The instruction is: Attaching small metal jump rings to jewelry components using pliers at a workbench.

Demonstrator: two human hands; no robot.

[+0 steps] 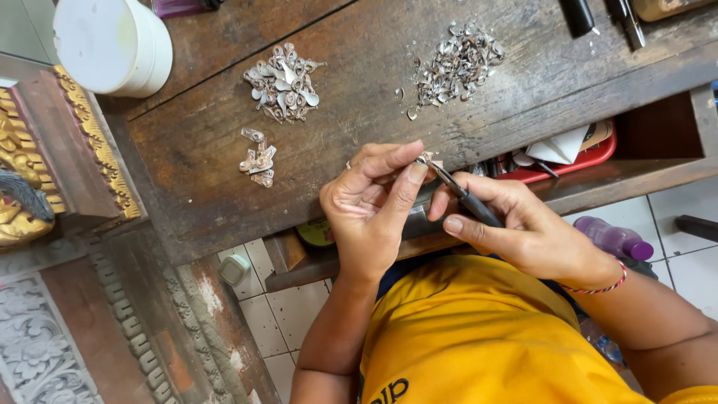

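Bright, even daylight, soft shadows, sharp focus throughout, slight wide-angle bending at the edges.

Worktop (pixel 194 172): bare wood open between the two hands' edge and the small cluster of silver pieces (pixel 258 158). Larger silver heap (pixel 284 82) and scrap pile (pixel 458 63) block the middle, well apart, a clear lane between them. White tub (pixel 112 45) crowds the far left corner. Red tray (pixel 576 158) fills the recess at right.

A jeweller's workshop: a worn wooden bench (pixel 224 164) holds 3 heaps of small silver pieces (pixel 283 82) at upper centre.
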